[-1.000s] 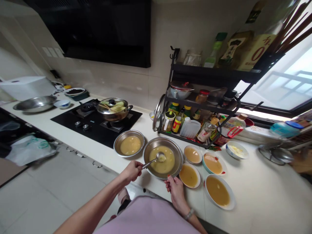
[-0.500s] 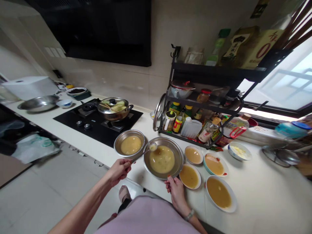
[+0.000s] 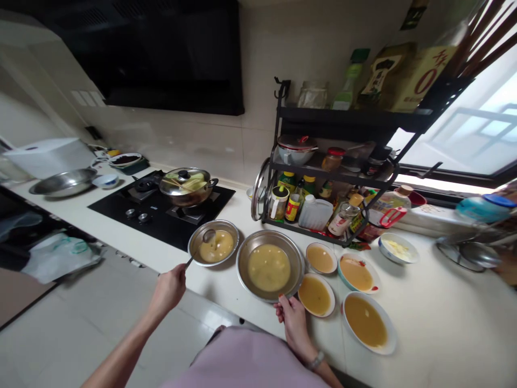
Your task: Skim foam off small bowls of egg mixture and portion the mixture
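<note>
My left hand [image 3: 168,289] is closed on the handle of a metal ladle [image 3: 201,245], whose scoop hangs over the smaller steel bowl [image 3: 214,235] of yellow liquid. My right hand [image 3: 291,320] grips the near rim of the large steel bowl [image 3: 270,265], which holds the same yellow liquid. To the right of it, several small dishes hold portions: a small white bowl [image 3: 320,257], another white bowl [image 3: 316,294], a teal-rimmed bowl [image 3: 355,272] and a white plate [image 3: 368,322].
A lidded pot [image 3: 186,185] sits on the black hob [image 3: 161,205]. A black rack [image 3: 331,178] of bottles and jars stands behind the bowls. A white bowl [image 3: 398,248] lies by the window. A steel basin [image 3: 63,181] rests far left.
My left hand carried the ladle out of the large bowl and leftward, to over the smaller steel bowl. My right hand stayed on the large bowl's rim.
</note>
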{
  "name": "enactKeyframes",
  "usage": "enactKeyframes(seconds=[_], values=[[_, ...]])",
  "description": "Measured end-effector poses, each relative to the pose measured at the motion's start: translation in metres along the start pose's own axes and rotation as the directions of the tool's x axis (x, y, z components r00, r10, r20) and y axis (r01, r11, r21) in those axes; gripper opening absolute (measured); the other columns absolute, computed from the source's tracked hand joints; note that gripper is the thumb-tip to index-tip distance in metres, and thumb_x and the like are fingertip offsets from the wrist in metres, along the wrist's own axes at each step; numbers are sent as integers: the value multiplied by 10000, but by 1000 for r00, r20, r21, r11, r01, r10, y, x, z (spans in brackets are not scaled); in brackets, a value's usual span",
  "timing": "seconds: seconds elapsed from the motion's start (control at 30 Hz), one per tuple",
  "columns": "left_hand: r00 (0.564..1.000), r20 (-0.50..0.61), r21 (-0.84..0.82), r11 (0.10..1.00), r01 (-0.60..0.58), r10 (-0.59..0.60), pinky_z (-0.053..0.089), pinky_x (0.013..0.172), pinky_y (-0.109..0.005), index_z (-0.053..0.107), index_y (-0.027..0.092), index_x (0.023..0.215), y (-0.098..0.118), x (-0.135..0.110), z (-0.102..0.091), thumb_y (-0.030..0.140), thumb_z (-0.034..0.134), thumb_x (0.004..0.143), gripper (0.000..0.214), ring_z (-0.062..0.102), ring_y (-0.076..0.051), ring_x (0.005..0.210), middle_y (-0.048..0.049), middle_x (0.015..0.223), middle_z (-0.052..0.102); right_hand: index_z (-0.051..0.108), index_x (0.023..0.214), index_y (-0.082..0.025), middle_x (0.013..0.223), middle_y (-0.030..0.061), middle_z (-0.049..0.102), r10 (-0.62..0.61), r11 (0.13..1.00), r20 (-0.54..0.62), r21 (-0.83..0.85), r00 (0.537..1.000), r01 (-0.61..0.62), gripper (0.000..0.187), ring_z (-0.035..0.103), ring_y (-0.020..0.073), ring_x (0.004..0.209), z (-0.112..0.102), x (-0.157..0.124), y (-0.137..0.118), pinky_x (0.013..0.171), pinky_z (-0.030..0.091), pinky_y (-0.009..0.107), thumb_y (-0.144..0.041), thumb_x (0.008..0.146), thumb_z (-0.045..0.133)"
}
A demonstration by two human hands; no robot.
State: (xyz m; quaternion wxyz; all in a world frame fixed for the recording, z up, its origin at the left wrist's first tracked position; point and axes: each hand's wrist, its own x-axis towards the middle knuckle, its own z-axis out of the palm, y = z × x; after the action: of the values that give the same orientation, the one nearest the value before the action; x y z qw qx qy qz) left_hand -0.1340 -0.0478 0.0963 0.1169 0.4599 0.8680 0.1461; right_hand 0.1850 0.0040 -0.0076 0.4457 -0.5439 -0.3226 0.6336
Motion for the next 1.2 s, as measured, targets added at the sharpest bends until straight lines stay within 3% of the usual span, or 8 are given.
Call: enactKeyframes(seconds=[0.13, 0.27, 0.4, 0.53, 0.8, 1.0, 1.1, 1.2], values=[[998, -19, 195, 979, -61, 66, 408, 611, -274, 584, 125, 1152, 4, 2, -1, 174, 354, 846, 386, 669, -237, 700, -129, 751, 706, 524, 548, -182, 484, 4, 557, -42, 999, -39, -12, 998, 42, 367, 435, 98, 426, 3, 1, 4, 402, 297, 222, -502, 627, 683], [980, 39, 61, 979, -196, 194, 442, 673, -283, 584, 107, 1156, 20, 3, -2, 212, 333, 879, 389, 686, -240, 749, -145, 821, 725, 482, 523, -199, 449, -18, 519, -52, 999, -90, -18, 995, 51, 366, 418, 96, 410, 8, -1, 7, 397, 293, 222, -491, 630, 674], [921, 109, -91, 926, -366, 375, 460, 678, -284, 602, 139, 1116, 37, 7, 11, 221, 333, 889, 362, 691, -235, 760, -133, 839, 729, 474, 530, -202, 440, -26, 511, -84, 996, -118, -39, 989, 80, 356, 406, 91, 393, 17, -4, 3, 383, 283, 218, -487, 647, 652], [837, 148, -127, 849, -513, 527, 462, 693, -286, 611, 158, 1056, 45, 16, 31, 149, 333, 879, 330, 685, -227, 803, -126, 839, 714, 479, 548, -199, 450, -28, 522, -130, 991, -124, -59, 984, 124, 347, 402, 84, 381, 29, -6, -4, 372, 278, 210, -488, 668, 631], [757, 313, -51, 806, -590, 574, 426, 624, -291, 584, 120, 985, 47, 34, 47, 72, 309, 856, 308, 658, -222, 713, -131, 737, 671, 481, 559, -200, 450, -31, 526, -167, 982, -160, -119, 973, 149, 325, 408, 82, 369, 43, -9, -10, 358, 278, 200, -468, 675, 624], [794, 274, -354, 825, -441, 542, 416, 632, -261, 610, 146, 730, 47, 45, 51, 98, 412, 793, 213, 625, -183, 711, -95, 725, 660, 458, 541, -206, 444, -24, 525, -153, 984, -201, -126, 968, 129, 336, 412, 88, 373, 52, -14, -15, 358, 282, 205, -471, 645, 636], [821, 398, -518, 839, -169, 410, 359, 494, -224, 558, 158, 629, 46, 49, 47, 200, 467, 778, 180, 521, -125, 503, -16, 535, 562, 440, 537, -213, 439, -25, 522, -142, 987, -231, -109, 963, 120, 346, 415, 92, 376, 55, -16, -15, 361, 280, 208, -477, 629, 644], [806, 522, -598, 793, 112, 280, 240, 392, -196, 510, 171, 630, 46, 48, 41, 289, 501, 764, 179, 363, -72, 366, 48, 448, 455, 433, 537, -215, 443, -21, 530, -144, 987, -235, -100, 961, 123, 347, 413, 91, 379, 56, -17, -14, 369, 283, 211, -478, 628, 642]])
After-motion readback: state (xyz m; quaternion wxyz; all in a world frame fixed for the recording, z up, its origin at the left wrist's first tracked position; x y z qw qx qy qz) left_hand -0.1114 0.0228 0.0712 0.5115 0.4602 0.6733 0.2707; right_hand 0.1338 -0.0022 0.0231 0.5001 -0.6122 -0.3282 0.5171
